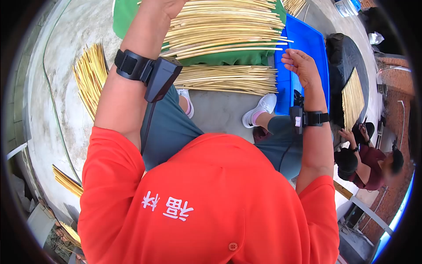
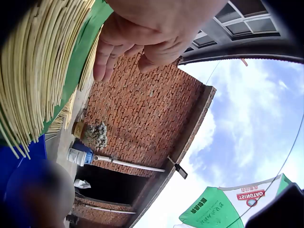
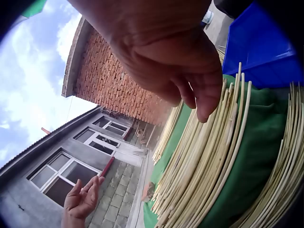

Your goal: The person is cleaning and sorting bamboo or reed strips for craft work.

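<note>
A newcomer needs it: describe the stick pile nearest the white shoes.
In the head view, find the green cloth. Between its near edge and the white shoes lies the stick pile. Unlike the larger pile, it lies off the cloth.

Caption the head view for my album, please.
Right hand near the ends of sticks on green cloth, blue bin alongside.

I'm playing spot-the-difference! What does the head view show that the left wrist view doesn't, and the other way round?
Only the head view: the red shirt and the white shoes.

Only the left wrist view: the green-and-white umbrella and the windows.

Both: the pale sticks, the green cloth, the blue box and the left hand.
</note>
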Motion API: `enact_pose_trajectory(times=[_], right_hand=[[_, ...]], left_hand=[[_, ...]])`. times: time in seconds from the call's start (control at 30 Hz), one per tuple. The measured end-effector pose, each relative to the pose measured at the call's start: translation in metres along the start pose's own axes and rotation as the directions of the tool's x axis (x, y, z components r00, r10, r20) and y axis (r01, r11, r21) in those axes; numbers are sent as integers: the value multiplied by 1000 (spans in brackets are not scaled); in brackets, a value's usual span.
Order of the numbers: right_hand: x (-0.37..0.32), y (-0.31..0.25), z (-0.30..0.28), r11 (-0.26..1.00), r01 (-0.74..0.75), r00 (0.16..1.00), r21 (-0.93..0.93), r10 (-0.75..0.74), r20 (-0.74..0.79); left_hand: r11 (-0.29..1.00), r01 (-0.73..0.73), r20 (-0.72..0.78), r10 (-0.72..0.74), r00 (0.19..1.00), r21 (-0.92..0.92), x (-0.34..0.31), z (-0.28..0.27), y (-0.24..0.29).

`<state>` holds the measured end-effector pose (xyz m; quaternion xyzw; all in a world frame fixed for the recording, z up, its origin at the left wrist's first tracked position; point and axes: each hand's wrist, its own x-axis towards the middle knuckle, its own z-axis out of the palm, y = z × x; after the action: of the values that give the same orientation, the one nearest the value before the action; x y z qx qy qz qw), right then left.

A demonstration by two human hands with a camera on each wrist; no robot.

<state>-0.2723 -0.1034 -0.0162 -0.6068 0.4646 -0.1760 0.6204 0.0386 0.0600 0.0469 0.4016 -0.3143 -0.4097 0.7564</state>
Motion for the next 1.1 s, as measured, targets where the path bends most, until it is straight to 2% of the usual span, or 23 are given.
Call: enact_pose_trajectory(times=[0.03, 0.07, 0.1, 0.13, 0.17, 0.23, 0.27, 0.3, 0.37, 0.4, 0.43, 0.5, 0.53, 0.57, 0.63, 0.67, 0.7, 0.77, 0.83, 0.9, 0.93, 1.1], right_hand=[[7, 18, 3, 995, -81, 997, -63, 81, -14], [16, 39, 7, 986, -133, 990, -102, 136, 31], [22, 59, 15, 983, -155, 986, -98, 161, 50], [26, 78, 28, 951, -173, 970, -255, 210, 125], [35, 95, 40, 902, -157, 949, -402, 250, 191], [52, 138, 64, 773, 50, 931, -633, 194, 310], [57, 149, 73, 673, 193, 904, -714, 162, 397], [63, 161, 83, 681, 196, 893, -705, 173, 415], [73, 184, 103, 449, 457, 858, -768, 5, 514], [82, 186, 113, 424, 408, 848, -808, 153, 508], [89, 189, 121, 427, 417, 840, -802, 156, 520], [101, 196, 132, 263, 501, 831, -825, 119, 543], [110, 200, 137, 217, 514, 825, -830, 139, 548], [116, 206, 138, 217, 513, 826, -831, 140, 547], [123, 211, 137, 114, 457, 851, -882, 232, 471], [126, 212, 137, 97, 445, 838, -890, 306, 452], [123, 217, 127, 91, 412, 853, -906, 312, 419], [101, 230, 137, 117, 379, 879, -918, 266, 397], [80, 242, 139, 50, 353, 891, -934, 286, 352], [80, 246, 128, 46, 325, 914, -945, 243, 326], [77, 249, 128, 53, 337, 914, -940, 222, 340], [84, 249, 136, 85, 380, 899, -921, 200, 389]], left_hand=[[1000, 19, -5, -19, 1000, 8, 6, -15, -12], [988, 152, -146, -147, 978, 24, 10, -33, -21], [958, 285, -298, -266, 917, 20, 9, -49, -27], [973, 231, -206, -227, 952, -6, 7, -55, -22], [972, 236, -224, -228, 948, 8, 7, -63, -14], [995, 72, -264, -52, 963, 68, 4, -74, 1], [996, 85, -308, -74, 948, 24, 5, -87, 5], [995, 98, -327, -81, 941, 34, 5, -88, 9], [993, 90, -405, -114, 907, -78, 1, -89, 15], [993, 92, -422, -114, 900, -71, 0, -89, 16], [995, 79, -439, -101, 893, -68, 1, -87, 16], [996, 66, -456, -89, 885, -65, 6, -79, 11], [996, 82, -413, -93, 906, -44, 8, -73, 7], [995, 98, -367, -100, 925, -23, 11, -67, 3], [989, 149, -369, -132, 920, 19, 21, -54, -9], [979, 190, -387, -149, 910, 70, 17, -48, -8], [979, 197, -359, -166, 919, 51, 20, -39, -14], [976, 161, -378, -95, 921, 148, 15, -29, -13], [975, 198, -339, -154, 928, 100, 25, -27, -19], [972, 154, -371, -79, 925, 176, 19, -14, -20], [976, 119, -303, -59, 951, 183, 16, -13, -22], [967, 134, -271, -72, 960, 216, 11, 1, -23]])
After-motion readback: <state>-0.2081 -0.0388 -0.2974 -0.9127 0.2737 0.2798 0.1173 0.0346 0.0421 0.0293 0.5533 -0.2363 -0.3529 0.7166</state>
